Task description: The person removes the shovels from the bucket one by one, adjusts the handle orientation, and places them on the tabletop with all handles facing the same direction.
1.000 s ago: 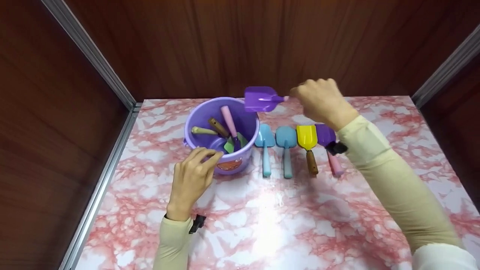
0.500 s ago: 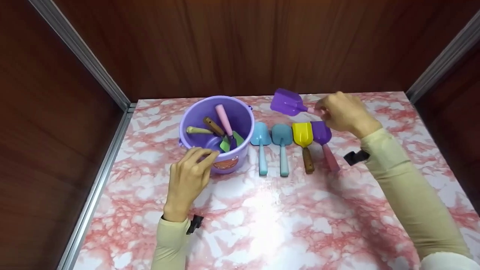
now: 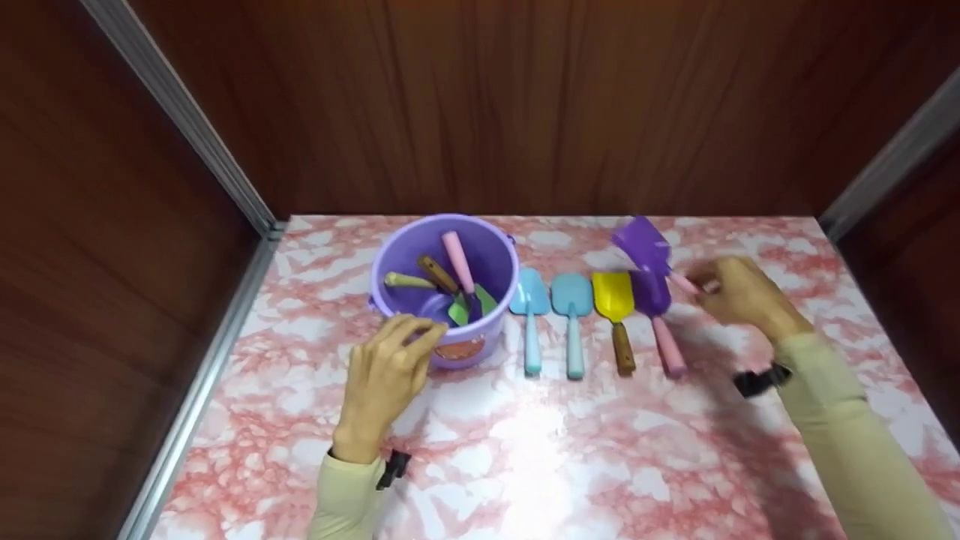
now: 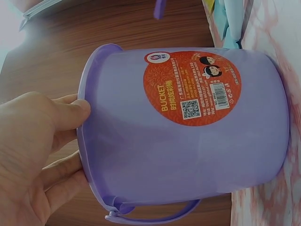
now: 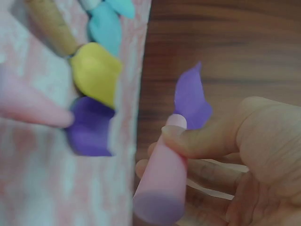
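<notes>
My left hand point(image 3: 386, 375) holds the near rim of a purple bucket point(image 3: 487, 345); in the left wrist view its thumb point(image 4: 70, 113) lies on the rim. Inside the bucket are hand tools with a pink handle point(image 3: 459, 259), a brown handle point(image 3: 437, 274) and a pale handle point(image 3: 407, 280), plus green blades. To the right, my right hand point(image 3: 750, 300) pinches the pink handle point(image 5: 164, 174) of a toy shovel with a purple blade point(image 3: 643, 241), held just above the far end of another purple shovel point(image 3: 667, 346).
Right of the bucket lie a light blue shovel point(image 3: 532, 330), a blue-grey shovel point(image 3: 572, 296) and a yellow shovel point(image 3: 613, 296) in a row, handles toward me. Dark wood panels point(image 3: 525, 112) enclose the marbled tabletop point(image 3: 465, 465) at the back and sides.
My right hand has carried the purple shovel rightward and down, from beside the bucket's rim to the right end of the row. The left hand stays on the rim.
</notes>
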Motion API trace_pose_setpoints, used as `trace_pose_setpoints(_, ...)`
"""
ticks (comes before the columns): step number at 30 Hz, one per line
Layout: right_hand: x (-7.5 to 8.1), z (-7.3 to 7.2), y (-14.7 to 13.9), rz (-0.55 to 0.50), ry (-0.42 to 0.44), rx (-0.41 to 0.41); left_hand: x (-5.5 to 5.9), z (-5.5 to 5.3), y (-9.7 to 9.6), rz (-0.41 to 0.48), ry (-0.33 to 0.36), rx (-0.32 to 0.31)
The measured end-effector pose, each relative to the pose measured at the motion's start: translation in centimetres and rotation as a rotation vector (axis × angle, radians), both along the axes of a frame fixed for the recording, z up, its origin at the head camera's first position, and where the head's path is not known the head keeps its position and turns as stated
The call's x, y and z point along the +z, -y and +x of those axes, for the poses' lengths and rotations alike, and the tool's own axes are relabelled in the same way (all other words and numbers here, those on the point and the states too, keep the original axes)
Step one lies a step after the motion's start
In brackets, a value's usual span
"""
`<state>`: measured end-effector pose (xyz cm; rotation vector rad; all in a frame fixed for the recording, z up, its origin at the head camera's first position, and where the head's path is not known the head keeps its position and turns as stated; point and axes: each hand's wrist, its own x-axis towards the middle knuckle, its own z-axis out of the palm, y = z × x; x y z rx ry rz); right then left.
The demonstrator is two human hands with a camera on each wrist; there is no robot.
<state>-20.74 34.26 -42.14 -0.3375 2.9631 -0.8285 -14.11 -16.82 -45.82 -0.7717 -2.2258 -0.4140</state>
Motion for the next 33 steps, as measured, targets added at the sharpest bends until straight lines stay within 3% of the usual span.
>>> trace_pose_setpoints(4, -2.1, 0.4, -1.7, -0.087, 0.170, -0.099, -0.4, 0.2, 0.0, -0.010, 0.004, 0.003)
trace_pose_setpoints(7, -3.2, 0.7, -2.5, -0.127, 0.221, -0.154, -0.4, 0.3, 0.0, -0.007, 0.005, 0.005)
trace_pose_setpoints(18, -5.3, 1.9, -3.7, -0.128, 0.243, -0.313, -0.2, 0.3, -0.2, 0.001, 0.021, 0.004)
trace_pose_setpoints(26, -7.0, 2.5, -3.5, -0.161, 0.242, -0.354, -0.1, 0.3, -0.1, -0.004, 0.037, 0.001)
trace_pose_setpoints(33, -7.4, 2.6, -3.7, -0.164, 0.262, -0.354, 0.0, 0.3, -0.2, -0.003, 0.041, 0.005)
